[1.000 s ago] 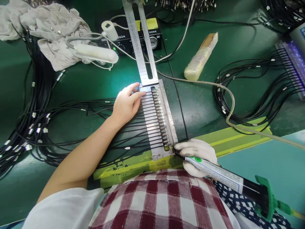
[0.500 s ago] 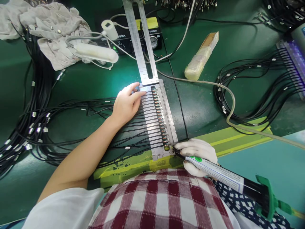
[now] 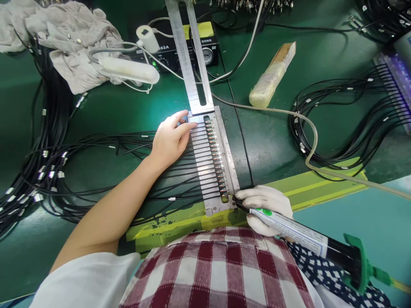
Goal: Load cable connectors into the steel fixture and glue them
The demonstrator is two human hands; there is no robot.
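Note:
My left hand [image 3: 171, 139], bare, rests at the upper left edge of a metal fixture [image 3: 202, 169], fingers apart, a fingertip touching its plate near the topmost cables. Black cables [image 3: 180, 173] lie side by side across the fixture, their small connector ends [image 3: 216, 156] lined up along its slot. My right hand [image 3: 268, 207], in a white glove, is closed round a black glue syringe [image 3: 289, 229] with a white label and a green cap that runs into a tube. The syringe's tip is at the fixture's lower right end, close to the lowest connector.
The fixture's hinged metal cover [image 3: 189, 60] stands open towards a black dispenser box [image 3: 205, 49]. A wrapped block [image 3: 272, 75] lies to the right. Cable bundles [image 3: 48, 171] lie left, more coiled cables [image 3: 302, 124] right. White gloves [image 3: 77, 42] and a white lamp [image 3: 128, 70] are at upper left.
Almost nothing differs. The syringe's rear end and green cap have shifted very slightly left; both hands keep their places.

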